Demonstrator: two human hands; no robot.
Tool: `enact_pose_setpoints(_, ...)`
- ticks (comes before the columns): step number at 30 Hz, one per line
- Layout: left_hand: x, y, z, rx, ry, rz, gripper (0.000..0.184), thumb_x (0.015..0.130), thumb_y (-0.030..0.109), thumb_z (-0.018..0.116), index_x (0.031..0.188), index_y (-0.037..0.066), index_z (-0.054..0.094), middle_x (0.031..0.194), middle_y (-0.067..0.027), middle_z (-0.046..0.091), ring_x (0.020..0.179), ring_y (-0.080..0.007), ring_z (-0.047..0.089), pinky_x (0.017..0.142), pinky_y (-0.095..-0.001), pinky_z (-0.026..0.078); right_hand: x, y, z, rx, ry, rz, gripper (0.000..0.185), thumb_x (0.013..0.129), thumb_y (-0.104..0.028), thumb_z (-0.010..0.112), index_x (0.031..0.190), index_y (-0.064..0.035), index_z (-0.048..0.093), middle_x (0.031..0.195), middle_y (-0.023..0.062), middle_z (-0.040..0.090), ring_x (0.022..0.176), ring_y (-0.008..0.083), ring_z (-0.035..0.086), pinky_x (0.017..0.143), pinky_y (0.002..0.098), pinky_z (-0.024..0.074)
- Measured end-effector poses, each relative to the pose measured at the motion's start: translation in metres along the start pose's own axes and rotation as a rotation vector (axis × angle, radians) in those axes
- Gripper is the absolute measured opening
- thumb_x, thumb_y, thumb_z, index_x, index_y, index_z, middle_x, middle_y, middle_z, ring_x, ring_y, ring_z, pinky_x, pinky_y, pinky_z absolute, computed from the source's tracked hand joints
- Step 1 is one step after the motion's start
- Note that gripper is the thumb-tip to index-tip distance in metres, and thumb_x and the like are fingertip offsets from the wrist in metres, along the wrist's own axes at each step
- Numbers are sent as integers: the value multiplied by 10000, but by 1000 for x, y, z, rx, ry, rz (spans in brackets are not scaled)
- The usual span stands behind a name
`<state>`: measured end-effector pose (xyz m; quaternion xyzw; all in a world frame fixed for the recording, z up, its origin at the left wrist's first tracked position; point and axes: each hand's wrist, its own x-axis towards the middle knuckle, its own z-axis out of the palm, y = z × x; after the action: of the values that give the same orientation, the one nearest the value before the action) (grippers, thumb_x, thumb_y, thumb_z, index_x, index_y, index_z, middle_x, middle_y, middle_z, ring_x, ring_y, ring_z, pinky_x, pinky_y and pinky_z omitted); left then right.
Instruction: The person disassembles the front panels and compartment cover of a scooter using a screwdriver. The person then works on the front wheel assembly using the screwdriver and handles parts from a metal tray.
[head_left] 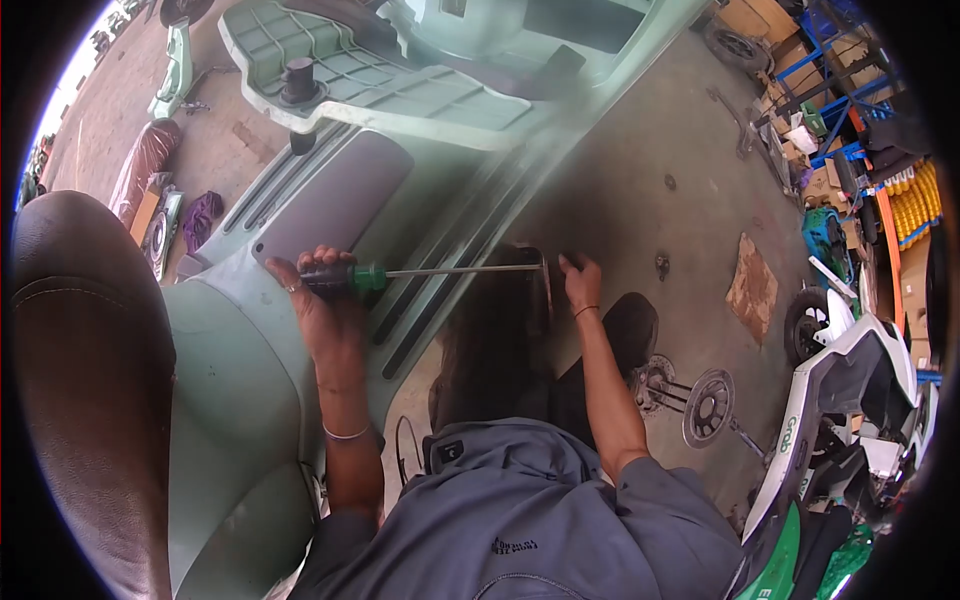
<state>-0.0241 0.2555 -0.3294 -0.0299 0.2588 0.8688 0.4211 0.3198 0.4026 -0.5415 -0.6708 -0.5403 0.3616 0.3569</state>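
Left hand (325, 305) wrapped round handle of screwdriver (440, 271), mid-frame. Right hand (580, 285) just beside the tip, thumb and finger close; can't tell if pinching anything. Best handling, probably: firm handle grip, steady shaft, right fingers clear of tip. Screwdriver: black-and-green handle, long thin metal shaft, near level. Pale green bodywork (225, 335) left of frame.

The screwdriver handle (345, 279) partly hides the left hand (325, 312); the brown seat (90, 390) runs off the bottom edge.
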Motion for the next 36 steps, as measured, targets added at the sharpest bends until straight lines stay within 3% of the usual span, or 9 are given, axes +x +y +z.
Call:
enact_pose_setpoints(3,1,1,-1,-28,-19,-17,469,901,509,670,861,70,511,872,-53,515,870,-188,538,901,-336,484,-24,-68,-21,638,-220,119,221,977,-175,640,1016,38,688,936,98,682,786,173,653,735,347,561)
enact_pose_setpoints(4,0,2,0,-22,-13,-27,469,901,509,670,861,70,511,872,-53,515,870,-188,538,901,-336,484,-35,-88,-27,635,-214,130,221,977,-175,640,1016,38,688,936,98,682,786,173,653,735,347,561)
enact_pose_setpoints(6,0,2,2,-28,-3,-35,461,904,499,667,851,71,505,866,-56,515,864,-186,535,906,-331,481,-55,-125,-37,923,-403,99,202,1004,-163,604,1059,20,671,965,119,690,844,211,685,734,350,589)
enact_pose_setpoints(12,2,2,-4,-43,-24,-20,446,915,479,664,847,66,511,852,-57,511,852,-185,534,899,-327,487,-81,-166,-39,943,-565,37,176,995,-97,595,1102,28,657,1014,159,702,978,306,709,802,387,619)
enact_pose_setpoints(28,4,2,-8,-51,-46,1,405,974,442,601,842,70,513,864,-57,504,865,-185,534,905,-340,478,-77,-172,-45,1085,-526,83,166,981,-84,614,1095,26,662,1013,150,704,908,289,720,781,357,614)
enact_pose_setpoints(36,-1,-2,-8,-31,-52,12,405,972,467,592,888,80,507,886,-53,510,885,-186,527,934,-340,460,-75,-185,-49,736,-438,-120,165,977,-58,607,1101,29,673,986,125,702,879,262,720,777,351,606)
